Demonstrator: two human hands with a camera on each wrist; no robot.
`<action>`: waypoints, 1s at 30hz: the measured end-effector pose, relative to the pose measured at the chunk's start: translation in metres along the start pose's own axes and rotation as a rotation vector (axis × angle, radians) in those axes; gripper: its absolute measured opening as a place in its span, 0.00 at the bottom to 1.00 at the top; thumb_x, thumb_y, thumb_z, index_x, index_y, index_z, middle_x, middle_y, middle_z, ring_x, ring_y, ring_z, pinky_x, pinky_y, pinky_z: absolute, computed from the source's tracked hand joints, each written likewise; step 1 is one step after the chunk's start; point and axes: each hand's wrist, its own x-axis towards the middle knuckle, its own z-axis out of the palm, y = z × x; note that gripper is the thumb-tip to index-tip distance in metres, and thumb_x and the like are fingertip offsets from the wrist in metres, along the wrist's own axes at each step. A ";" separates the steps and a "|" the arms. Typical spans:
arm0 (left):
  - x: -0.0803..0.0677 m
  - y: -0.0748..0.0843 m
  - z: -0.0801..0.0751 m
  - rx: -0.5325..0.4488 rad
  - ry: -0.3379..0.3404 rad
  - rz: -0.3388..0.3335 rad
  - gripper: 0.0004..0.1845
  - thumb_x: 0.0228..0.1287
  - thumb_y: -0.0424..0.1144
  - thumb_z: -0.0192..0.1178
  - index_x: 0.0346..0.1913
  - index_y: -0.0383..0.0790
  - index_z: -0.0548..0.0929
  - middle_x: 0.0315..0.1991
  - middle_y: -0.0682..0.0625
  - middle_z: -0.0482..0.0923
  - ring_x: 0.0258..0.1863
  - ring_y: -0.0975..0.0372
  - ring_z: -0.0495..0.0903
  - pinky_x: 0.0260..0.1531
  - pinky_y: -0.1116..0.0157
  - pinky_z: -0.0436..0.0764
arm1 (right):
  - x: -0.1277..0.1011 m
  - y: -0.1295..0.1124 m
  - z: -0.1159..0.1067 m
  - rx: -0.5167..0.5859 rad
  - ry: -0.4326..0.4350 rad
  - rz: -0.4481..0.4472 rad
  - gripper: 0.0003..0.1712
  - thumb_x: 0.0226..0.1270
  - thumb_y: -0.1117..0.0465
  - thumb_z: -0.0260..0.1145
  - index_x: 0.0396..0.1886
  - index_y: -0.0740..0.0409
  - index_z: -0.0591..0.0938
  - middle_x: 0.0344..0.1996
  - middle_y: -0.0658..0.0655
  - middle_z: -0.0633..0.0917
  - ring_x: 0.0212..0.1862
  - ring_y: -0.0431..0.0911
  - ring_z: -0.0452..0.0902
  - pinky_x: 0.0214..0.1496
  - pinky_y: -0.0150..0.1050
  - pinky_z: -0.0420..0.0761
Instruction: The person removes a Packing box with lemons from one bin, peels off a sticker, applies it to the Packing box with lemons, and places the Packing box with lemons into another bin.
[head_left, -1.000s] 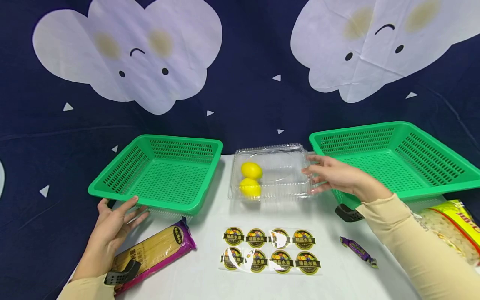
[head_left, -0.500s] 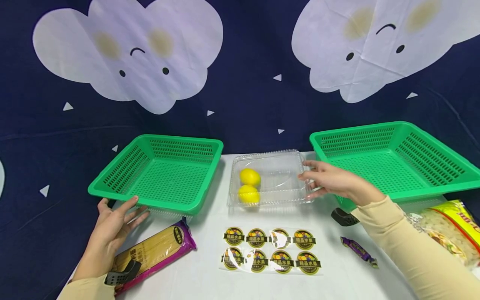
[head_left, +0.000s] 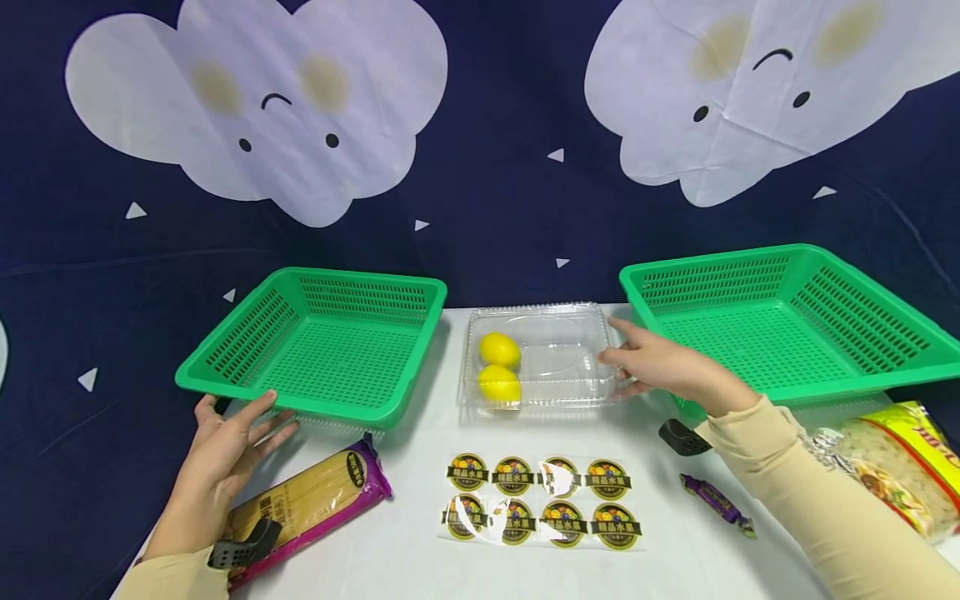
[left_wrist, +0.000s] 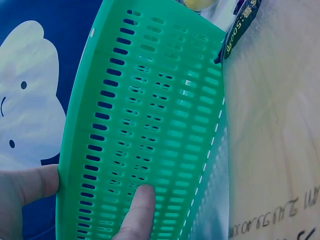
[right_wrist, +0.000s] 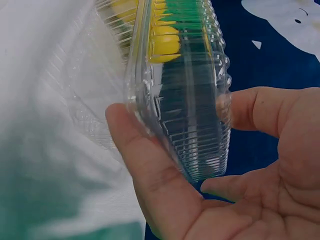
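A clear plastic box (head_left: pixel 566 357) sits at the center of the scene, with two lemons (head_left: pixel 499 350) inside at its left end. The person's right hand (head_left: pixel 667 368) holds the box by its right end, thumb and fingers partly curled on both sides of the plastic. To the box's left, the left hand (head_left: pixel 225 450) has its fingers spread and loosely extended, touching the rim and wall of a green basket (head_left: pixel 345 358) without gripping it. In front of the box lies a sheet of stickers (head_left: pixel 540 492), none plainly missing. The step in hand seems to be steadying or placing the filled box; whether its base rests fully on the table (head_left: pixel 585 575) cannot be told. The next move probably calls for a light, level hold, since the thin plastic could flex and the lemons could roll.
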 end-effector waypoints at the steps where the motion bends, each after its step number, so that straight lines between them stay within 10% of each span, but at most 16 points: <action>1: 0.000 0.000 0.000 -0.001 0.000 0.001 0.61 0.84 0.42 0.55 0.74 0.76 0.06 0.87 0.44 0.18 0.43 0.72 0.86 0.61 0.66 0.87 | 0.000 0.000 0.000 -0.011 0.001 -0.002 0.52 0.83 0.60 0.55 0.88 0.60 0.30 0.36 0.54 0.70 0.38 0.44 0.71 0.56 0.48 0.93; 22: -0.002 0.001 0.003 0.007 0.001 0.011 0.60 0.84 0.42 0.55 0.76 0.76 0.08 0.87 0.44 0.20 0.42 0.72 0.86 0.61 0.67 0.87 | -0.001 0.001 0.009 -0.214 0.106 -0.052 0.46 0.84 0.60 0.48 0.87 0.69 0.34 0.62 0.80 0.72 0.45 0.54 0.82 0.51 0.48 0.93; 30: -0.001 -0.005 0.003 0.017 0.026 0.041 0.57 0.83 0.43 0.57 0.79 0.76 0.16 0.79 0.50 0.49 0.44 0.71 0.87 0.58 0.68 0.88 | 0.000 0.003 0.011 -0.261 0.157 -0.070 0.45 0.83 0.60 0.48 0.87 0.70 0.36 0.48 0.71 0.79 0.33 0.47 0.84 0.45 0.43 0.89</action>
